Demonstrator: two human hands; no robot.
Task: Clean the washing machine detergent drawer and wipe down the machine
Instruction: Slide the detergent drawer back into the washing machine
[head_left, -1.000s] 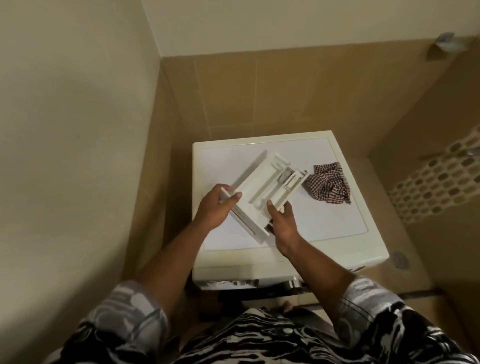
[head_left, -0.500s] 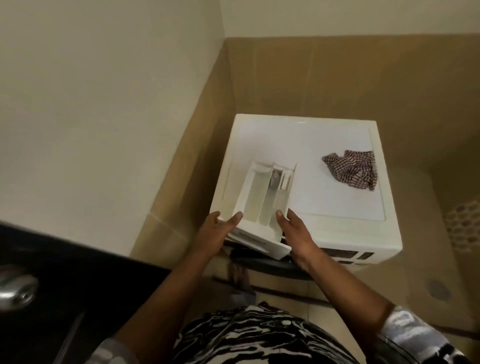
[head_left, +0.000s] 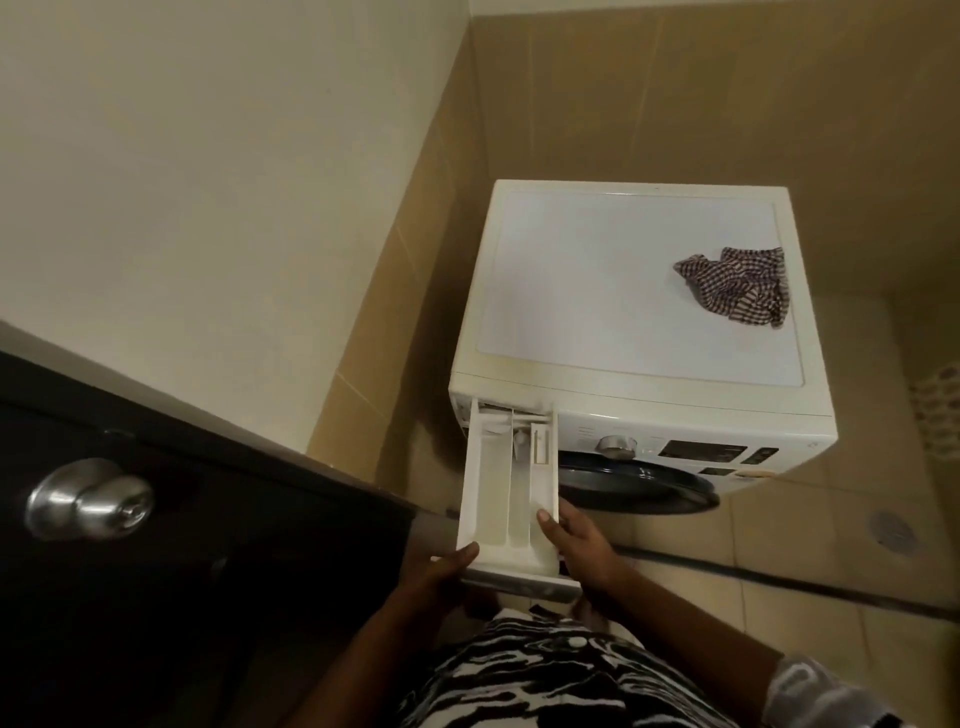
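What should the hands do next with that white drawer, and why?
Probably push the detergent drawer straight into the washing machine: its back end sits in the slot, most of it sticks out, and the left hand and right hand grip its front.

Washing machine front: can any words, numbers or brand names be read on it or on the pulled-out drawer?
No text can be read.
Pale markings on the control panel, around the dial and the dark display: too small and blurred to read.
On the drawer: nothing legible.
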